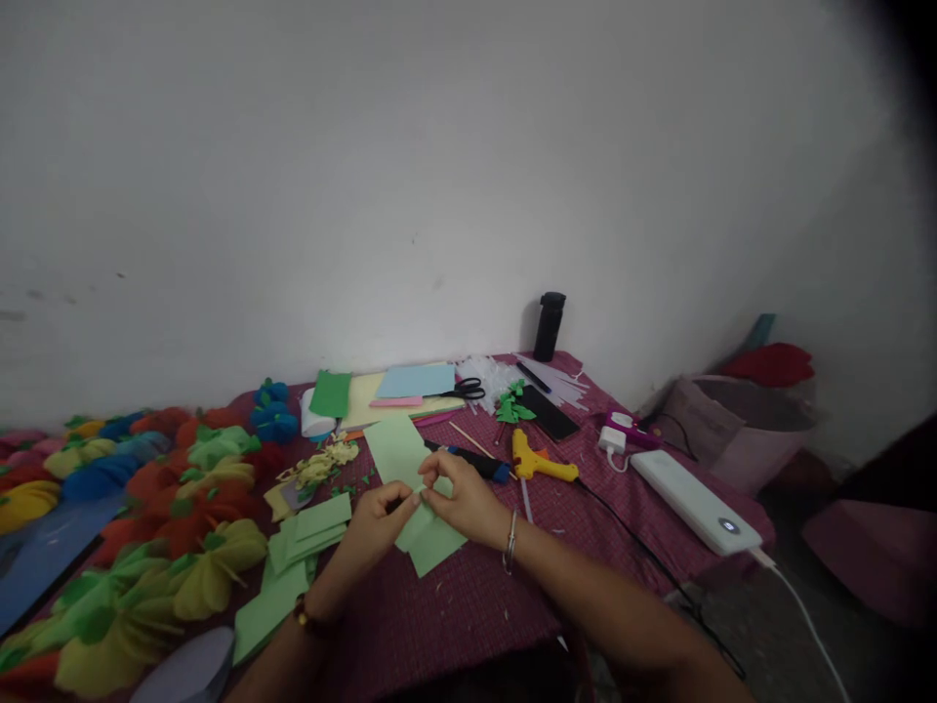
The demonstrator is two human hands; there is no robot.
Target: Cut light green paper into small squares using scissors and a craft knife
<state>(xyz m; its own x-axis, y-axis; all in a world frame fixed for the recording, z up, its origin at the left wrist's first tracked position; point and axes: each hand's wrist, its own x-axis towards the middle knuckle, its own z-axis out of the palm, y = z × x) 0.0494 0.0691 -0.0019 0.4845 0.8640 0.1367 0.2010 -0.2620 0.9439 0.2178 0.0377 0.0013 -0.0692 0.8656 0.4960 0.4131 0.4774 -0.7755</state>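
Note:
My left hand (377, 532) and my right hand (467, 500) meet above the middle of the table, fingertips pinched close together. Between them is a small piece of light green paper (422, 490), mostly covered by the fingers. Light green paper sheets (391, 444) lie flat under and behind the hands. To the left of my left hand sits a loose stack of light green paper cards (311, 532). Just behind my right hand rests a dark tool with a blue end (483, 463), partly hidden by the fingers.
A yellow glue gun (542, 459) with a black cord lies to the right, near a phone (549, 415) and a white power bank (695, 500). Black scissors (468, 389) rest on papers at the back. Colourful paper pumpkins (176, 488) crowd the left. A black bottle (549, 327) stands by the wall.

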